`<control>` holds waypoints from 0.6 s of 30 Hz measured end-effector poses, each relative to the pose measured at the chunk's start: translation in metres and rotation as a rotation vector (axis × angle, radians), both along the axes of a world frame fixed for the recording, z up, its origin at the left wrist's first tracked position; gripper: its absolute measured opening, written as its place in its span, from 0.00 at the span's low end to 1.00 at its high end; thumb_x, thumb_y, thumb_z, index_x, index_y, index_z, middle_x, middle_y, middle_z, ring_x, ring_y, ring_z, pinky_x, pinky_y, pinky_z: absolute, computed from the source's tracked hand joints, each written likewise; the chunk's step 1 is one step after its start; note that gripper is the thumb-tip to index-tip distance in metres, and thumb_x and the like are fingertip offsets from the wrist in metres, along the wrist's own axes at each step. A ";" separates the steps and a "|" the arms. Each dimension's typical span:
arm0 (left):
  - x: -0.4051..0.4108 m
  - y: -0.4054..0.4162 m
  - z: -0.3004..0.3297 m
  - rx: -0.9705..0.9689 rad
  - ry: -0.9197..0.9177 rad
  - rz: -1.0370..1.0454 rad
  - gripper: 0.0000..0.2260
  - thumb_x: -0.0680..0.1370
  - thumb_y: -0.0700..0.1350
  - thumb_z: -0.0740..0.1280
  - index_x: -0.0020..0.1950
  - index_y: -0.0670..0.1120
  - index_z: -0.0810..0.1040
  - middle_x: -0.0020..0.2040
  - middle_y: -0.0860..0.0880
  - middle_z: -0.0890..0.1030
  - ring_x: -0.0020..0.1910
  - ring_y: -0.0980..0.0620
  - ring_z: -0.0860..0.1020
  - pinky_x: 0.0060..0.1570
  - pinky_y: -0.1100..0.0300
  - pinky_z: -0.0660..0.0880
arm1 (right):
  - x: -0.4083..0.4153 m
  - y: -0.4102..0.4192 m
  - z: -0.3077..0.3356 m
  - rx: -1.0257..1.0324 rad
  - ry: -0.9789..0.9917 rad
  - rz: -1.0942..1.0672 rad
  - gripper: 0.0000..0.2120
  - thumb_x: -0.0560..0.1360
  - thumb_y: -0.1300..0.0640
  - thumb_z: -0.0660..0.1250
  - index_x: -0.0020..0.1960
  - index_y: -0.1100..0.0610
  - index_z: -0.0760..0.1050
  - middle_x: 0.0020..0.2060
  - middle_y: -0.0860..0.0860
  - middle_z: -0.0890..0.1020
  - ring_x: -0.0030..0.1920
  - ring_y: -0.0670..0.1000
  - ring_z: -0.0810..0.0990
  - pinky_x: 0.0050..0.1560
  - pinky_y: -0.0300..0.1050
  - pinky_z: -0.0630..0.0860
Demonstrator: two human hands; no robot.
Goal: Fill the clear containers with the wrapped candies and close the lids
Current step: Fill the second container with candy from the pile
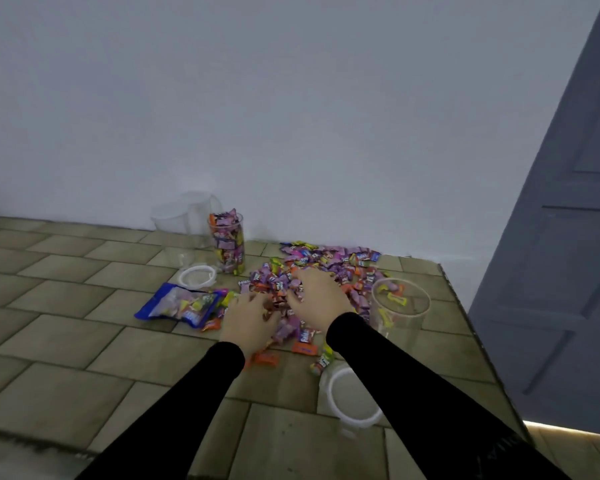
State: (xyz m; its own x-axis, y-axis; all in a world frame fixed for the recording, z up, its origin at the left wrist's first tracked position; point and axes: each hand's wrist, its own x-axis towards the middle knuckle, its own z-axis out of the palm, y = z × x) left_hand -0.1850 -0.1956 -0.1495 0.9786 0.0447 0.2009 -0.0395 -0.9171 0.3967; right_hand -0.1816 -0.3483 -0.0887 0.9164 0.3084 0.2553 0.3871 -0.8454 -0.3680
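Both black sleeves [194, 403] reach forward from the bottom of the view, and just beyond the right one a white-rimmed lid [352, 398] lies flat on the tiled desk [66, 375]. The left hand [248, 320] and right hand [317, 299] rest palm-down on the near side of the candy pile [326, 268], fingers curled into the wrappers as if gathering a scoop; whether they actually grip any candies I cannot tell.

By my reading the task is perhaps a third done. One tall container [226, 242] near the wall is full to the brim but has no lid on it; a second lid [197, 276] lies just beside its base. The wide container [400, 303] to the right of the pile holds only a few candies. Two more clear containers [184, 216] behind the full one look empty. A blue candy bag [179, 304] lies left of the hands.

The wide container stands near the desk's right edge [465, 323], with a drop beyond, so scoops carried that way risk spilling over. Leftward the tiles offer open room.
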 end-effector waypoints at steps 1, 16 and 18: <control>0.001 0.006 -0.003 -0.019 0.021 0.042 0.16 0.78 0.54 0.64 0.62 0.48 0.75 0.59 0.46 0.73 0.61 0.45 0.69 0.62 0.53 0.63 | 0.006 0.007 -0.007 -0.037 0.016 0.010 0.15 0.80 0.51 0.58 0.62 0.57 0.72 0.57 0.55 0.77 0.58 0.55 0.75 0.60 0.52 0.72; 0.069 0.048 -0.028 -0.032 0.119 0.230 0.24 0.80 0.55 0.57 0.72 0.45 0.63 0.73 0.42 0.63 0.72 0.41 0.59 0.69 0.47 0.60 | 0.105 0.089 -0.065 -0.209 0.066 0.061 0.16 0.79 0.54 0.56 0.65 0.55 0.72 0.65 0.51 0.72 0.65 0.56 0.68 0.62 0.54 0.68; 0.078 0.052 -0.034 -0.014 0.135 0.262 0.26 0.80 0.58 0.56 0.73 0.46 0.61 0.75 0.40 0.60 0.73 0.38 0.57 0.69 0.45 0.58 | 0.119 0.096 -0.069 -0.192 0.035 0.050 0.17 0.79 0.54 0.55 0.65 0.53 0.71 0.66 0.50 0.71 0.66 0.55 0.67 0.63 0.53 0.66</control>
State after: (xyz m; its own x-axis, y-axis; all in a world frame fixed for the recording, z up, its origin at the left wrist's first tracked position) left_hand -0.1072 -0.1436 -0.1838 0.9511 0.3013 0.0675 0.2519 -0.8836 0.3948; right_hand -0.0629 -0.2523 -0.1574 0.9061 0.3934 0.1553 0.4198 -0.8816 -0.2160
